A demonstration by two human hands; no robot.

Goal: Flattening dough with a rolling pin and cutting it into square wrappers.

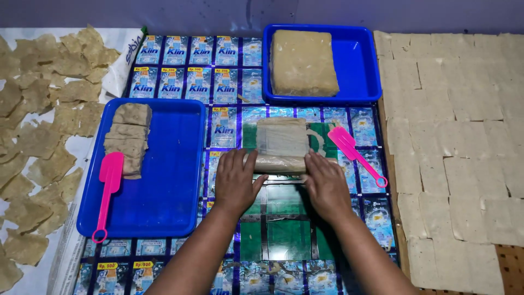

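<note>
Both my hands lie palm down on a pale roll (281, 162) that runs crosswise in front of me, in the middle of the mat (229, 76) of shiny blue sachet wrappers. My left hand (236, 180) presses its left end and my right hand (326, 183) its right end, fingers spread flat over the top rather than closed around it, so I am pressing it, not gripping it. Just beyond the roll, touching it, a flat pale sheet (283, 136) lies on a green patch of the mat. To the right of the sheet, near my right hand, lies a pink spatula (355, 153), its blade pointing away from me and its handle slanting toward the right edge of the mat. On my left sits a blue tray (169, 186) with a row of brownish slices (128, 136) stacked along its far left corner, and a second pink spatula (108, 188) rests over the tray's left rim, its looped end nearest me. At the far side stands another blue tray (355, 65) holding a thick tan block (303, 63). Off to the left, thin irregular brown pieces (38, 136) are spread on a white sheet. On the right, pale squares (458, 136) lie edge to edge in rows.
</note>
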